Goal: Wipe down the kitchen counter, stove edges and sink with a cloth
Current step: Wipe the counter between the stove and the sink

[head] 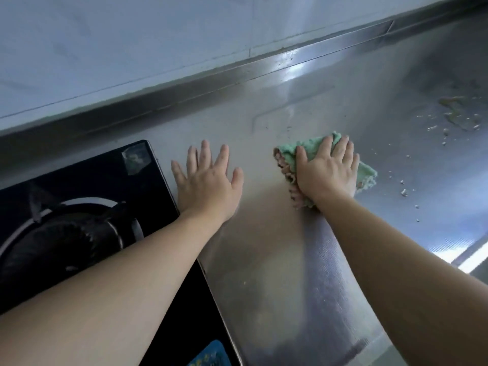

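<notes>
The steel desk (343,107) is bounded at the back by a raised steel lip (184,85), above which a pale tiled wall (132,35) rises. On the left it is bounded by the black glass stove (87,180), whose right edge runs from the far corner down toward the near bottom of the view. The front edge of the desk is seen at the lower right as a bright strip (472,260).

The left hand (208,180) is laid flat on the steel with its fingers spread and straight, so its grip is open and nothing is held. Its little-finger side lies just beside the stove edge; whether the two touch cannot be told. The left forearm crosses over the stove corner.

The green cloth (287,154) is pressed onto the desk under the right hand (327,170), right of the left hand and apart from it. The fingers are laid over the bunched cloth and bent slightly at the far fold, so the grip is a flat pressing hold; a pinkish underside of the cloth is shown at its left edge.

A bare strip of steel is left between the two hands, and more lies between the cloth and the back lip. To the right of the cloth, white crumbs (404,191) are scattered, and further back a yellowish smear (454,107) is spread. A burner ring (79,233) is set in the stove, and a blue label (211,352) is seen at its near edge.
</notes>
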